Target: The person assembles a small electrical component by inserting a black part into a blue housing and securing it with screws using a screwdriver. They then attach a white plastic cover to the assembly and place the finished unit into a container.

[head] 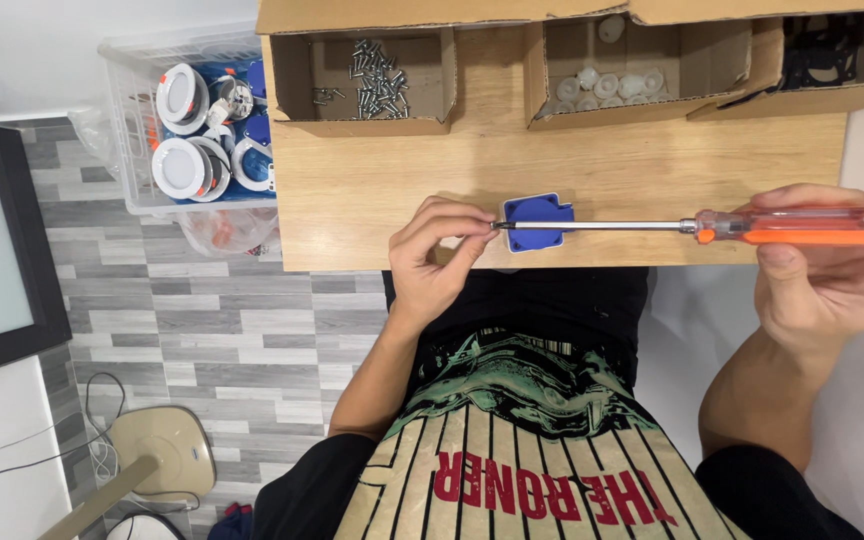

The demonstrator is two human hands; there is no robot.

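Three cardboard boxes (372,85) behind blue part (537,220), screwdriver (712,230), hands (437,260).

A small home workshop is showing: boxes of screws (377,75) and parts (607,82) are sitting on a wooden bench (602,160).

The screwdriver (752,228) shows a bright, polished metal shaft and a glossy, see-through orange plastic handle, and at its tip sits a blue plastic part (537,221) with a smooth, matt face. Under them the table (372,190) is pale wood with a fine grain and a dull sheen. Up at twelve o'clock, rough matt brown cardboard boxes (372,122) hold shiny metal screws (372,80) and smooth white plastic pieces (607,85).
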